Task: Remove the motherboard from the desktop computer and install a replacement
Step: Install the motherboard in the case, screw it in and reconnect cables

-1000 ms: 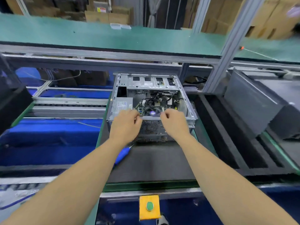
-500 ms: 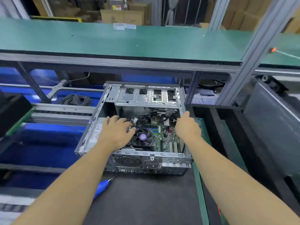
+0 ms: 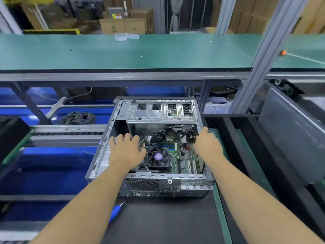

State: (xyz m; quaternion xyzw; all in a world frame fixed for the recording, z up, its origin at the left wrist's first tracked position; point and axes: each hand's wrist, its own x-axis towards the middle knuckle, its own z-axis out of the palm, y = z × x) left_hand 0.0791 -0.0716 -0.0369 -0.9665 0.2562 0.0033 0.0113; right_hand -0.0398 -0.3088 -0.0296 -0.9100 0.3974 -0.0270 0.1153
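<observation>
An open desktop case [image 3: 168, 178] lies on its side on a black mat [image 3: 167, 217], rear panel toward me. Inside it sits the green motherboard [image 3: 186, 162] with a round CPU fan [image 3: 158, 156] and a tangle of black cables [image 3: 163, 134]. My left hand [image 3: 124, 150] rests inside the case, left of the fan, thumb beside the cables. My right hand [image 3: 207, 143] lies over the case's right wall. Its thumb touches a thin wire, and its other fingertips are hidden behind the hand.
A blue-handled screwdriver [image 3: 115, 211] lies on the mat under my left forearm. The metal drive cage [image 3: 161, 111] fills the case's far end. A coil of black cable [image 3: 77, 118] lies at left, a grey panel [image 3: 290, 134] leans at right, and a green shelf [image 3: 123, 51] runs overhead.
Both hands moved from the case's near rim deeper inside: the left went beside the fan, the right to the right wall. My head came closer, so the case looks larger.
</observation>
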